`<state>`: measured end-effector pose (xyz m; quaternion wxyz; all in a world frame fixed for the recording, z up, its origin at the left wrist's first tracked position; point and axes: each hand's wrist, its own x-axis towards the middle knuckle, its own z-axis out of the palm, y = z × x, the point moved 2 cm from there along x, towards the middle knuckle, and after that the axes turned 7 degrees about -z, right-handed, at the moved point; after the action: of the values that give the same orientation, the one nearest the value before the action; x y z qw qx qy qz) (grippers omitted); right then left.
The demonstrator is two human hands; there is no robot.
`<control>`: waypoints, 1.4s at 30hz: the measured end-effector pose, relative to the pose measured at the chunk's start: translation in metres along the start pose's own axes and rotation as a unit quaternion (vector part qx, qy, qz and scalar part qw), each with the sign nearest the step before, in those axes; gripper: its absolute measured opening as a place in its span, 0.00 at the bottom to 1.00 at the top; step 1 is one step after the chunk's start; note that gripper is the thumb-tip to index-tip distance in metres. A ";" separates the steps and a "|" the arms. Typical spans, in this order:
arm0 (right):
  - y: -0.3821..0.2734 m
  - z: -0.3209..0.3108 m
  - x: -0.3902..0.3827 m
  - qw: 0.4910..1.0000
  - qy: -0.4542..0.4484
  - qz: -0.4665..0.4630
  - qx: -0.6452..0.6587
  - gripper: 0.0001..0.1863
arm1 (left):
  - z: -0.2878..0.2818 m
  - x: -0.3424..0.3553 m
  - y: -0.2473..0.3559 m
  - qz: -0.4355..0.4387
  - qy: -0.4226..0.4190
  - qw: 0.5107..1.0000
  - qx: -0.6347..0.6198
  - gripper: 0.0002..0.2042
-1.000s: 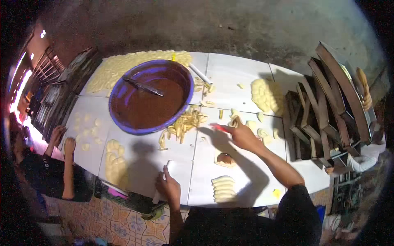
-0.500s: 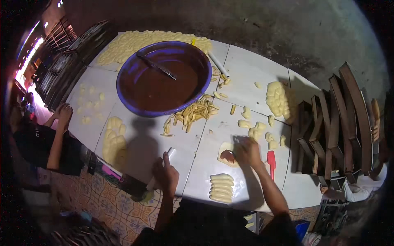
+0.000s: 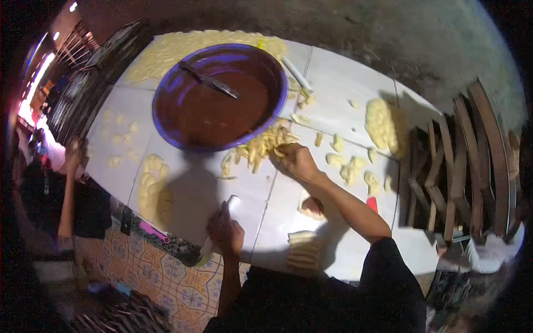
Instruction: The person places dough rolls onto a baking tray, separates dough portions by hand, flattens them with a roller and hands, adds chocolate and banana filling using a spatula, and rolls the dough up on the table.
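Observation:
My left hand is closed round a white rolling pin near the table's front edge. Across the table, my right hand reaches into a pile of yellow-brown strips, perhaps banana, with its fingertips pinched on a strip at the pile's right end. Below my right forearm lies a flattened piece of dough with brown paste spread on it, partly in shadow. Several rolled dough sticks sit side by side nearer to me. A red spatula is partly hidden by my forearm.
A large purple basin of brown paste holds a dark spatula. Dough pieces lie about the white-tiled table, with another white pin behind. Dark trays stack at right. A co-worker's arm is at left.
My right hand has moved from the paste-covered dough up and left to the strip pile, and its forearm now partly covers the red spatula. My left hand still holds the rolling pin.

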<state>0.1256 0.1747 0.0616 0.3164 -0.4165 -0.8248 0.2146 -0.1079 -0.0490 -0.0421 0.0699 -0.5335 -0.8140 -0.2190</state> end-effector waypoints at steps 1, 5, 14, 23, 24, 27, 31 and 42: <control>-0.002 -0.008 -0.020 0.996 -0.016 0.037 0.077 0.20 | 0.005 -0.005 -0.009 0.009 -0.009 1.000 0.000 0.30; 0.015 -0.066 -0.114 0.988 -0.063 0.103 0.094 0.19 | -0.007 0.022 0.041 0.054 -0.002 0.997 -0.058 0.26; 0.004 -0.038 -0.171 0.999 0.003 0.030 0.018 0.10 | -0.023 0.030 0.160 0.302 -0.102 0.906 -0.278 0.20; 0.005 -0.030 -0.199 0.989 0.121 0.078 0.017 0.13 | -0.007 0.018 0.173 0.352 -0.158 0.872 -0.301 0.15; 0.012 -0.029 -0.190 0.987 0.141 0.079 0.013 0.13 | -0.007 0.022 0.175 0.310 -0.147 0.880 -0.328 0.15; 0.010 -0.033 -0.172 0.999 0.039 -0.005 -0.005 0.10 | 0.000 0.028 0.165 0.305 -0.144 0.885 -0.321 0.14; 0.023 -0.031 -0.189 0.999 0.035 -0.016 0.016 0.10 | -0.006 0.026 0.162 0.336 -0.170 0.869 -0.319 0.14; 0.004 -0.030 -0.202 0.962 0.233 0.125 0.073 0.06 | 0.014 0.030 0.192 0.282 -0.087 0.891 -0.345 0.04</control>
<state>0.2406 0.0131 0.0111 0.5001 -0.5301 -0.6519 0.2093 0.0537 0.0463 0.0098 -0.1309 -0.7484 -0.5051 -0.4095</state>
